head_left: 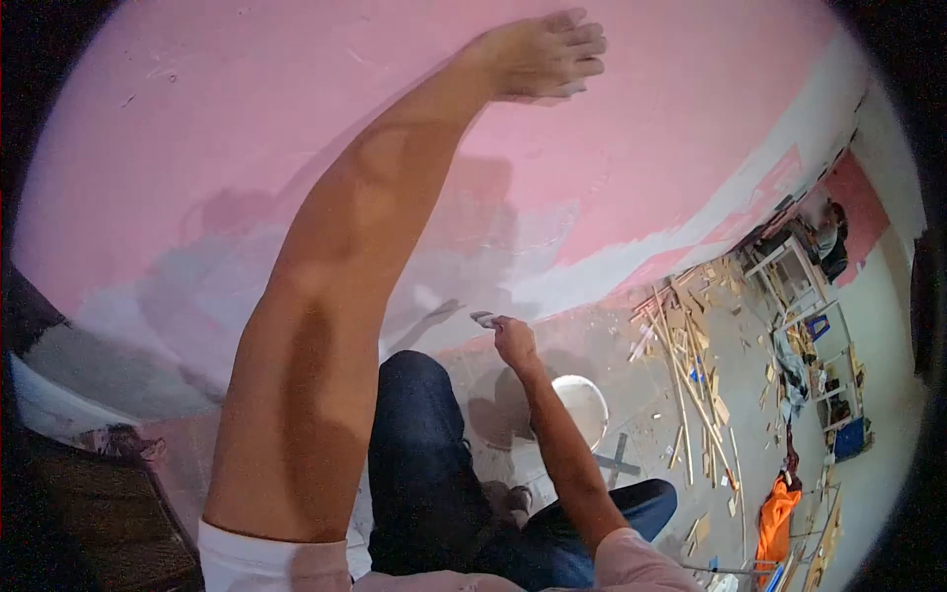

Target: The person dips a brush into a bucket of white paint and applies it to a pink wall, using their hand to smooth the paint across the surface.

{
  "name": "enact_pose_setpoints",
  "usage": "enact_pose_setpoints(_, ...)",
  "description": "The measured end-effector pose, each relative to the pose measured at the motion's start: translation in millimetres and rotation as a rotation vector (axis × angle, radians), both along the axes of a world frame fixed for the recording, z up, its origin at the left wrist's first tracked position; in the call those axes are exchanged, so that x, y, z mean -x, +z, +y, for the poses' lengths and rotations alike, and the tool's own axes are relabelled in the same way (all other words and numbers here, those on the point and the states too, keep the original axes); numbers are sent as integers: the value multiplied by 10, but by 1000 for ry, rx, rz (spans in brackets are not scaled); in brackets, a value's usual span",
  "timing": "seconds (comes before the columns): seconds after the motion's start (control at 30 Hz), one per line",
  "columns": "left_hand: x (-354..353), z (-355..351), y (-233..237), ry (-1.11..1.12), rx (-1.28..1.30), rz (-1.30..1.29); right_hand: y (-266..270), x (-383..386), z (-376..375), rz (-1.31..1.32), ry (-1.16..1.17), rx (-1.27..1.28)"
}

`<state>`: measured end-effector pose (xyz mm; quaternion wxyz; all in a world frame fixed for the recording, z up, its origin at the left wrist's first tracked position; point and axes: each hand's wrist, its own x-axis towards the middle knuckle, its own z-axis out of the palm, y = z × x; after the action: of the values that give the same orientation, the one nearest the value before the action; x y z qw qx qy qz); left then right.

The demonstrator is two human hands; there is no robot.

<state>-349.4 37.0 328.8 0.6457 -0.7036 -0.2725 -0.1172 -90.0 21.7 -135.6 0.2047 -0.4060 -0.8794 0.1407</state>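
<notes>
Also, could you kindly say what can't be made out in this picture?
All in the head view:
The rest of the small tool: covered by the right hand's fingers.
The left hand's palm: turned away, hand blurred.
The white bucket's contents: too small, partly behind the right forearm.
The distant person: small, blurred.

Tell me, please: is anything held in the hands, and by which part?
The right hand holds a small, unclear tool by its near end, pale tip free. The left hand shows nothing held.
</notes>
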Motion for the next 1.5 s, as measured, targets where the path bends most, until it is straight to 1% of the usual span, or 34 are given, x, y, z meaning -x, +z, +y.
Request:
enact_pose_setpoints(0.03,-5,57,-6,-57,20,-53,-22,14,-20,5,-18,-33)
enact_pose_setpoints(0.07,0,102,-18,-64,4,-52,13,33,49,9,-34,-75)
enact_pose_setpoints(0.1,-6,94,-10,-69,-14,-50,176,84,94,12,-47,-119)
enact_pose_setpoints(0.13,-13,74,-9,-73,-27,-48,406,154,142,75,-73,-159)
enact_pose_setpoints(0.17,-17,68,-9,-67,-21,-46,752,235,140,140,-100,-195)
enact_pose_setpoints(0.2,-15,63,0,-60,-17,-43,1305,282,-13,193,-163,-163)
enact_pose_setpoints(0.23,-18,54,3,-55,-10,-41,1710,330,-122,256,-209,-159)
enact_pose_setpoints(0.27,-21,43,-8,-41,-10,-31,1917,322,-168,361,-187,-212)
enact_pose_setpoints(0.33,-23,27,13,-18,-23,-5,2104,257,-286,342,-237,-103)
enact_pose_setpoints(0.43,-51,15,9,-9,-66,-14,1880,177,-370,708,-162,-327)
enact_pose_setpoints(0.5,-28,24,17,-42,-30,-28,1843,176,-427,810,-198,-214)
enact_pose_setpoints(0.53,-34,32,13,-62,-2,-27,1769,217,-399,802,-185,-295)
enact_pose_setpoints(0.57,-42,29,-2,-35,18,-28,1707,263,-374,792,-174,-377)
enact_pose_setpoints(0.6,-56,-9,7,-14,33,-25,1459,289,-256,710,-112,-387)
enact_pose_setpoints(0.67,-108,-47,35,20,26,-2,932,358,-111,401,-138,-95)
enact_pose_setpoints(0.73,-139,-30,-2,45,-21,36,682,283,-111,246,-206,11)
enact_pose_setpoints(0.8,-159,-55,48,63,-83,55,385,116,-23,62,-174,21)
enact_pose_setpoints(0.83,-171,-73,27,73,-96,58,321,45,40,40,-120,2)
enact_pose_setpoints(0.9,-206,-82,15,80,-34,42,155,-60,61,-2,-24,-18)
enact_pose_setpoints(0.97,-226,-37,47,71,-17,25,438,29,91,150,-73,-77)
enact_pose_setpoints(1.03,-212,39,17,55,-21,6,1090,149,46,295,-128,-107)
enact_pose_setpoints(1.07,-242,35,9,125,16,-17,1456,184,-17,367,-160,-104)
enact_pose_setpoints(1.1,-273,11,3,197,50,-35,1671,184,-59,406,-161,-116)
enact_pose_setpoints(1.13,-292,-3,5,271,82,-54,1841,182,-102,444,-162,-127)
enact_pose_setpoints(1.2,-292,19,9,254,81,-52,2010,154,-240,541,-154,-131)
enact_pose_setpoints(1.27,-287,43,3,253,73,-44,2004,86,-403,651,-133,-125)
enact_pose_setpoints(1.37,-289,57,7,247,39,-20,1759,154,-538,622,-89,-137)
enact_pose_setpoints(1.4,-304,42,20,225,22,-8,1551,241,-481,518,-102,-76)
enact_pose_setpoints(1.47,-336,17,12,206,12,-5,969,457,-290,305,-123,40)
enact_pose_setpoints(1.5,-341,17,2,207,15,-12,788,431,-295,265,-122,47)
